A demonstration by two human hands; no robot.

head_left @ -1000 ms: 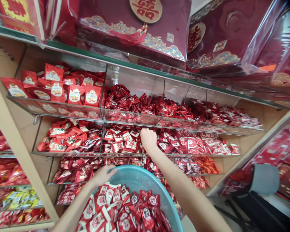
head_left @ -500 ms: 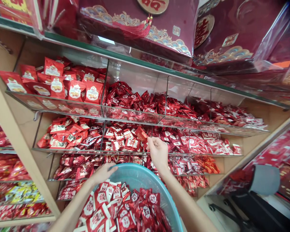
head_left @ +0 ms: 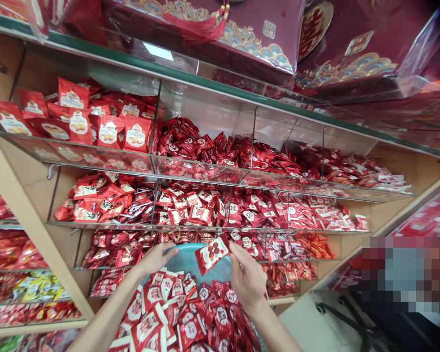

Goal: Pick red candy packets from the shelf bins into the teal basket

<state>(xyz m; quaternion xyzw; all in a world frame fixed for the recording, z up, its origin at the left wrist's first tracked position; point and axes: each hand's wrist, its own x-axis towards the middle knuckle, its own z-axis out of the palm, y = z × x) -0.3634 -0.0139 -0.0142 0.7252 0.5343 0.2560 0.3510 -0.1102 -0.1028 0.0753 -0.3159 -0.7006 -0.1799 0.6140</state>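
A small red-and-white snack packet (head_left: 213,252) is pinched by one end in the fingers of my right hand (head_left: 248,276), tilted above the basket. Below it, the blue-green plastic basket (head_left: 190,253) holds many red wrapped packets (head_left: 183,313), some with white edges and some darker red. My left hand (head_left: 158,258) is on the basket's far left rim, fingers bent over the edge. Behind the basket, a shelf compartment holds similar red-and-white packets (head_left: 190,205); darker red packets (head_left: 254,210) fill the compartment to its right.
Glass-fronted shelves (head_left: 201,173) with dividers rise ahead, filled with red packets. Larger red bags (head_left: 73,122) stand at upper left. Maroon gift boxes (head_left: 242,39) sit on the glass shelf above. A wooden upright (head_left: 33,230) stands left; a dark chair base (head_left: 341,318) is at lower right.
My right hand has moved down and back from the middle shelf compartment to above the basket, with the packet in its fingers. My left hand stays at the basket's rim.
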